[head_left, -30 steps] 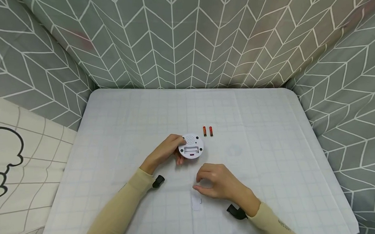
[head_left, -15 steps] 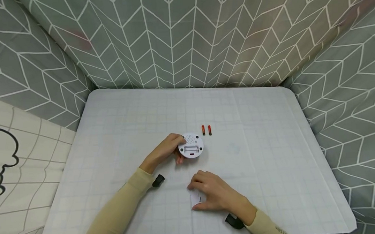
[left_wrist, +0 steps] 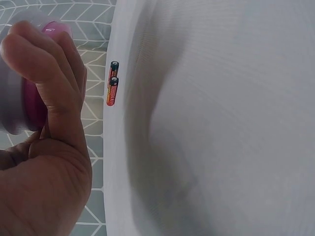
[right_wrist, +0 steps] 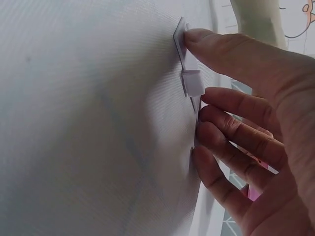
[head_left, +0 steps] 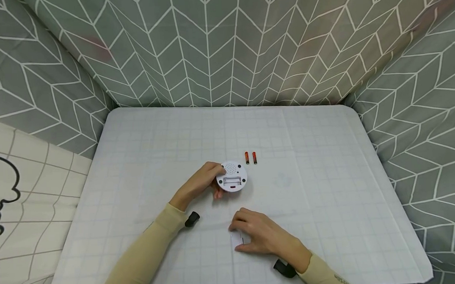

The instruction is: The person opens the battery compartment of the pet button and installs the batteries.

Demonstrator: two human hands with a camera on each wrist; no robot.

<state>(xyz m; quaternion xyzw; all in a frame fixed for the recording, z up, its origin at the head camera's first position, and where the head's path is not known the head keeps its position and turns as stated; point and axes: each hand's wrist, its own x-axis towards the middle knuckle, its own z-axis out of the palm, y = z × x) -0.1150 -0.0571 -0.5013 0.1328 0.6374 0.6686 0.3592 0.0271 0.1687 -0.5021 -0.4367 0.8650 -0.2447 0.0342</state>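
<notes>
My left hand (head_left: pixel 201 183) grips a round white device (head_left: pixel 231 169) by its left edge, thumb on top. Its underside faces up, with speaker holes and an uncovered battery compartment. The left wrist view shows a pink band (left_wrist: pixel 34 105) around the device's side. Lower on the table, my right hand (head_left: pixel 261 233) holds a small white battery cover (right_wrist: pixel 193 82) by its ends, thumb at one end and fingertips at the other. From the head view the hand partly hides this cover. Two red AAA-looking batteries (head_left: pixel 247 158) lie side by side beyond the device.
A white cloth with a faint grid covers the table (head_left: pixel 320 176). Grey chevron-patterned curtains (head_left: pixel 227 49) hang behind it and at the sides. Black wrist-camera mounts (head_left: pixel 284 268) sit on both wrists.
My right hand has moved down and left onto the battery cover, and its thumb and fingers have drawn in on it slightly. The left hand and the device stay in place.
</notes>
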